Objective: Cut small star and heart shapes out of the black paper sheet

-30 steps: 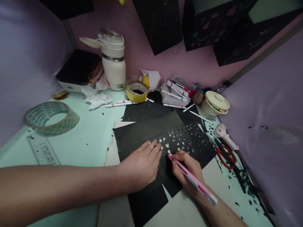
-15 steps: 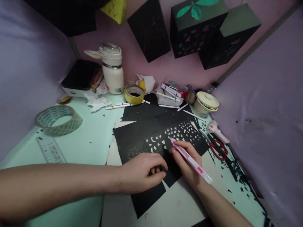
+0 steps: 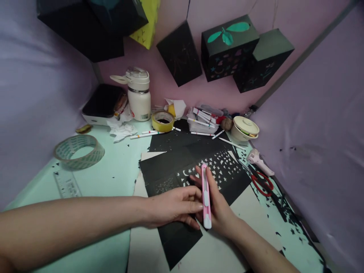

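A pink and white craft knife [image 3: 206,201] stands nearly upright in my right hand [image 3: 222,208], lying along the thumb side of the palm. My left hand [image 3: 170,206] reaches in from the left with its fingers apart. Its thumb and fingertips are close against the knife's left side; whether they press on it I cannot tell. Under both hands lies a sheet of black card [image 3: 167,163], cut through with small stars, a moon, hearts and triangles. Pale drawn outlines show beside my left hand. A pale board [image 3: 150,242] lies beneath the card.
A clear ruler [image 3: 67,184], a wide tape roll [image 3: 79,153] and a yellow tape roll [image 3: 163,122] lie left and back. A white bottle [image 3: 139,100], marker box [image 3: 201,123] and lidded bowl [image 3: 244,129] stand behind. Red-handled scissors [image 3: 261,184], glue gun [image 3: 260,161] and scraps lie right. Black boxes [image 3: 227,53] hang above.
My right hand has turned the knife from a slanted writing-like hold to nearly upright. My left hand has opened from a loose curl and come up to the knife. The view has tilted up slightly.
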A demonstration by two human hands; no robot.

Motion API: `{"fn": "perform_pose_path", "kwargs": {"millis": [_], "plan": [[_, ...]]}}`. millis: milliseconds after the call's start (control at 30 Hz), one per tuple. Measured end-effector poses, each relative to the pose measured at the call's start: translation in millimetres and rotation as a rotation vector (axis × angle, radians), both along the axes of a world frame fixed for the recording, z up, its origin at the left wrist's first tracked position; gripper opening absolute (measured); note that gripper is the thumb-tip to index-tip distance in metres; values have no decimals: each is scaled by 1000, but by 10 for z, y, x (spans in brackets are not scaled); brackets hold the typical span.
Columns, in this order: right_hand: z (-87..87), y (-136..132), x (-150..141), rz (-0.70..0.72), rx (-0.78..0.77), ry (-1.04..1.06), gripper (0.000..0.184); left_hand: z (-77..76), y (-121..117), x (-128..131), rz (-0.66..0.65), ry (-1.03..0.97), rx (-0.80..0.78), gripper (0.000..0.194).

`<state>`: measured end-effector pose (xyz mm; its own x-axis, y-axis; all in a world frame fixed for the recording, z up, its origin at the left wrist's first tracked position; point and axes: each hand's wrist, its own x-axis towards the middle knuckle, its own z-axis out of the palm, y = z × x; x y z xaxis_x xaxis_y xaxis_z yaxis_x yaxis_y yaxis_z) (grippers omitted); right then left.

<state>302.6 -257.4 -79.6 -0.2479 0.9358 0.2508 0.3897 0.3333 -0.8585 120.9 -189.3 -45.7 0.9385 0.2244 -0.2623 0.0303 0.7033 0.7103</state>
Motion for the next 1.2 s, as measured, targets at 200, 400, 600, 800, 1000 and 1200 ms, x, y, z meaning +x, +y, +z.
{"fn": "perform_pose_path", "kwargs": {"millis": [200,400,600,800,1000,1200], "plan": [[53,-25,21,-25,25,-88,82,-10,-56,-6,-54,-95,-87,22],[59,-20,31,-60,100,-110,84,-103,-59,26,6,-91,-129,28],[40,-24,52,-68,170,-125,84,-85,-39,44,-25,-75,-137,32],[83,-44,37,-250,300,-93,68,-28,-99,10,-246,-108,150,36],[164,-36,54,-546,261,39,24,-102,-119,-54,-198,-306,1657,31],[172,-74,72,-528,-2,95,11,-170,-68,-55,-79,-241,2141,31]]}}
